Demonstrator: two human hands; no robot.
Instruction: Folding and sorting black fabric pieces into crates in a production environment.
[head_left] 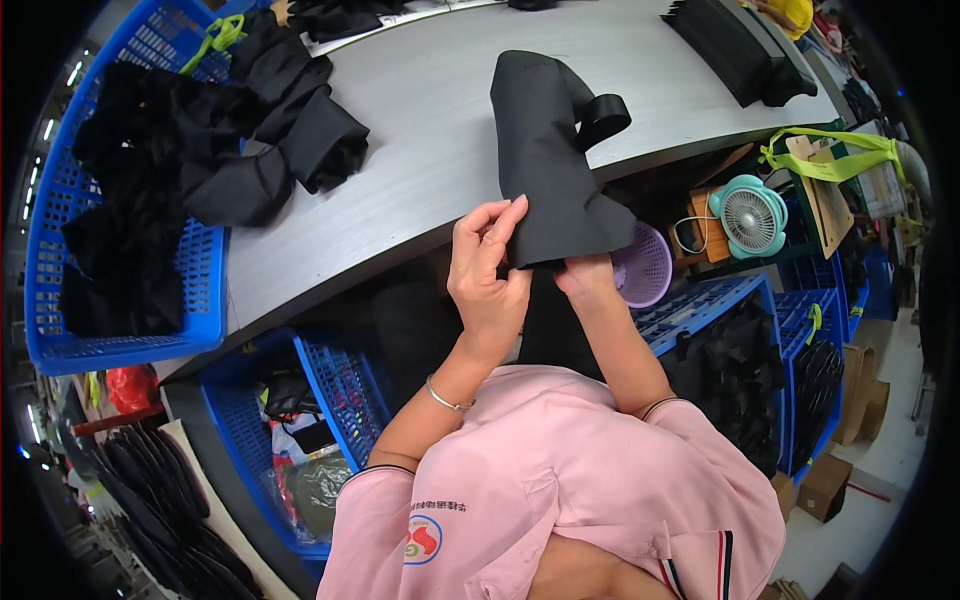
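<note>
A black fabric piece [548, 165], sleeve-like with a strap loop [604, 118] at its right side, lies partly on the grey table. Its near end reaches past the table edge towards me. My left hand [487, 275] pinches the near left edge of this piece, fingertips on top and thumb lower down. At the near opening, my right hand [585, 277] goes under or into the fabric, so its fingers are hidden.
On the left, a blue basket [205, 290] overflows with black fabric pieces [235, 180] onto the table [420, 120]. Stacked black pieces [735, 50] lie far right. Below the table's right side are a purple basket [648, 268], a teal fan [752, 218] and blue crates [715, 305].
</note>
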